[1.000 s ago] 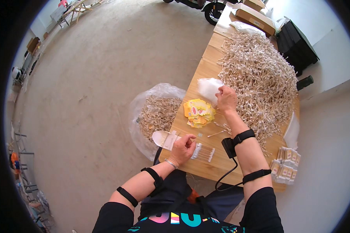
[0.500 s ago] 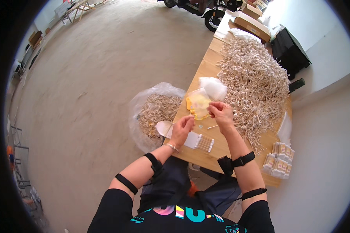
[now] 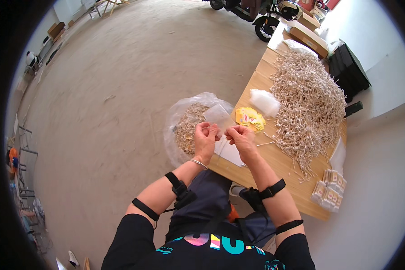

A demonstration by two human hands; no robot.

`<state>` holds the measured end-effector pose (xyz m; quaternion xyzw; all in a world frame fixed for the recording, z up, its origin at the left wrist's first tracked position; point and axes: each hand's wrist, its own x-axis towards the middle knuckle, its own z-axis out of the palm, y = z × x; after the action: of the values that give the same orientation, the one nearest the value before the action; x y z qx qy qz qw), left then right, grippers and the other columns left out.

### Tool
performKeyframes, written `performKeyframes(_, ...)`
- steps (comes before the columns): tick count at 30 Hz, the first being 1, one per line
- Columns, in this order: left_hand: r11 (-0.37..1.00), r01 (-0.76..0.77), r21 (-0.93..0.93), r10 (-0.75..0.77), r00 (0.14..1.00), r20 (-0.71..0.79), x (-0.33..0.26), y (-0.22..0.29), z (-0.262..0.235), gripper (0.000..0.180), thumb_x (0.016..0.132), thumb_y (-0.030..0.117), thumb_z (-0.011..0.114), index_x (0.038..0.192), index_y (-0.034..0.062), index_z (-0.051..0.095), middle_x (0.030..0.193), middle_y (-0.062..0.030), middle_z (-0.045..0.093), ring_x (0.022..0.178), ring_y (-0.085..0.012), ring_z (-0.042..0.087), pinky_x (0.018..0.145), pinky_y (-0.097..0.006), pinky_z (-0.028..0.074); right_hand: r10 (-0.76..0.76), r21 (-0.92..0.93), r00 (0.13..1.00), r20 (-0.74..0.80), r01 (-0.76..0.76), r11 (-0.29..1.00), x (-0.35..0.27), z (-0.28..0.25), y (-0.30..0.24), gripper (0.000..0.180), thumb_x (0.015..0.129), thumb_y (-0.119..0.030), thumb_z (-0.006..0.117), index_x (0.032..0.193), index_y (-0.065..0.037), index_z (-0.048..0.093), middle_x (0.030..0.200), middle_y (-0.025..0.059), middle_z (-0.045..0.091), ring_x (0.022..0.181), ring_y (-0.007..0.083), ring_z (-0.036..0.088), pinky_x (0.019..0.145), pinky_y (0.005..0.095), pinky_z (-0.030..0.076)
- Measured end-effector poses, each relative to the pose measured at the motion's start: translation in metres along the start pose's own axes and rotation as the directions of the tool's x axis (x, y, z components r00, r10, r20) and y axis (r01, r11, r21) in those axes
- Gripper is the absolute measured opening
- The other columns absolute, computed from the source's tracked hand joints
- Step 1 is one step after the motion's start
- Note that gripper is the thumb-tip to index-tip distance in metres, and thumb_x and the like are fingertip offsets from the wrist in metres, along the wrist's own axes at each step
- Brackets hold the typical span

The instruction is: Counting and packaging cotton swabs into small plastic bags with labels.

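Close together over the table's near-left edge, my left hand [image 3: 205,140] and my right hand [image 3: 242,140] both have their fingers pinched. A small clear plastic bag [image 3: 218,115] stands out above the fingertips, its lower edge between the two hands; the exact hold is partly hidden. Beneath the hands a white sheet [image 3: 230,154] lies on the wood. Several yellow printed cards [image 3: 249,119] are fanned out just beyond my right hand. A loose cotton swab [image 3: 265,143] lies to the right of that hand.
A large heap of cotton swabs [image 3: 308,96] covers the table's right side. Clear bags [image 3: 265,103] lie beside it, and packed packets [image 3: 329,191] stand at the near right corner. An open plastic sack of swabs [image 3: 189,128] stands left of the table [image 3: 256,85].
My right hand has moved left with the clear bag, off the yellow cards, to meet my left hand. The view has shifted, and the row of swabs on the sheet no longer shows.
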<state>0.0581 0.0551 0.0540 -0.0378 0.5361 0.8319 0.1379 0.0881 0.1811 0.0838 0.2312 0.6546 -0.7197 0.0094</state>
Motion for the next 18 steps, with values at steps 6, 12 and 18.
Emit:
performKeyframes(6, 0.957, -0.18, 0.229, 0.162, 0.982, 0.097, -0.006, -0.008, -0.017, 0.024, 0.089, 0.014, 0.063, 0.105, -0.0009, 0.052, 0.085, -0.006, 0.063, 0.076, -0.0117, 0.062, 0.068, -0.025, 0.053, -0.023, 0.051, 0.995, -0.097, 0.028, 0.998, 0.006, 0.02, 0.006, 0.019, 0.084, -0.02, 0.068, 0.078, -0.002, 0.064, 0.07, 0.0037, 0.065, 0.061, 0.0075, 0.056, 0.053, 0.0219, 0.044)
performKeyframes(12, 0.995, -0.036, 0.096, 0.036, 0.999, -0.006, 0.002, -0.003, -0.017, 0.014, 0.09, 0.01, 0.06, 0.097, -0.0004, 0.057, 0.085, -0.0056, 0.063, 0.074, -0.0112, 0.062, 0.067, -0.025, 0.053, -0.16, -0.08, 0.985, -0.058, 0.155, 0.985, 0.007, 0.027, 0.011, 0.02, 0.085, -0.018, 0.068, 0.075, -0.002, 0.063, 0.068, 0.0032, 0.064, 0.059, 0.0077, 0.056, 0.052, 0.0222, 0.044)
performKeyframes(18, 0.951, -0.172, 0.256, 0.191, 0.98, -0.051, 0.008, -0.007, -0.02, 0.015, 0.093, 0.015, 0.057, 0.095, 0.0002, 0.056, 0.08, -0.006, 0.063, 0.068, -0.0119, 0.063, 0.061, -0.025, 0.052, -0.266, -0.409, 0.962, -0.063, 0.218, 0.886, 0.007, 0.033, 0.021, 0.018, 0.083, -0.015, 0.068, 0.077, 0.002, 0.062, 0.069, 0.0071, 0.065, 0.06, 0.0107, 0.059, 0.054, 0.0249, 0.047)
